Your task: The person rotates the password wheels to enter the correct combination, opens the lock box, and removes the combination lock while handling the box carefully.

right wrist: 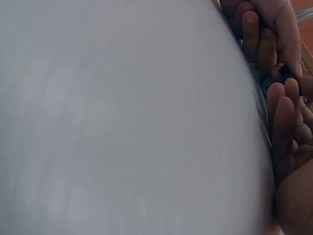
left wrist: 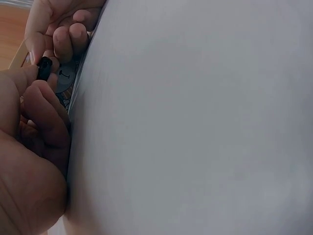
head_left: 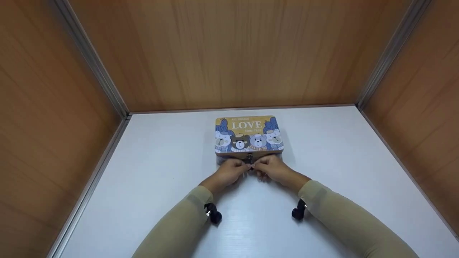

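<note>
L grip point(head_left: 228, 171): blk pc point(left wrist: 45, 68) part-hid

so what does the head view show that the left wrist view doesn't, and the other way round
Only the head view shows the printed top of the box, with LOVE and four bears, and the black device at each wrist.

Only the left wrist view gives a close look at the small black piece at the fingertips, and the grey print behind it.

Both share the left hand, the right hand, the white table and some wood paneling.
</note>
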`<state>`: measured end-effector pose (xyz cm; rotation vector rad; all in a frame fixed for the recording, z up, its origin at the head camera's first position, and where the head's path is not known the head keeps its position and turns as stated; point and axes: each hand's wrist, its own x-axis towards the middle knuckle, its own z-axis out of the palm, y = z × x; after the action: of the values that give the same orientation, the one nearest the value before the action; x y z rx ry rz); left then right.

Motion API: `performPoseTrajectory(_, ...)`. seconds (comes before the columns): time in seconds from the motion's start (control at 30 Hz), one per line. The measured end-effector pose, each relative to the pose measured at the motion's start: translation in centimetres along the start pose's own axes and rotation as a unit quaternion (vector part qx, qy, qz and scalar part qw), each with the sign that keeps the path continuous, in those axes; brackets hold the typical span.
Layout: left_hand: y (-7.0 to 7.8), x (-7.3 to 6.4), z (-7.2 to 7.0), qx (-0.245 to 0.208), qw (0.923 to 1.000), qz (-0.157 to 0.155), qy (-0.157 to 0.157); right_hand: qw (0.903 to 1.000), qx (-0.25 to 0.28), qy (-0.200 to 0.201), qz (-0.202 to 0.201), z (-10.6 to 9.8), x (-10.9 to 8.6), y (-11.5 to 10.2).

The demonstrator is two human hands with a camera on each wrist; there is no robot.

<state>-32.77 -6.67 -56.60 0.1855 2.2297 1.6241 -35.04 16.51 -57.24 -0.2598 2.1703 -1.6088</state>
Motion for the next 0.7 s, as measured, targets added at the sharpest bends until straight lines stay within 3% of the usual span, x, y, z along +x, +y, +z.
performPoseTrajectory(0.37,-0.16,0.22,0.01,0.013,0.9999,0.010,0.003,0.9994,0.034,0.006,0.004,-0.03,0.04,0.09)
performPoseTrajectory(0.7,-0.21,0.25,-0.07,0.004,1.0000,0.008,-0.004,0.9996,0.027,0.007,-0.008,0.02,-0.07,0.18)
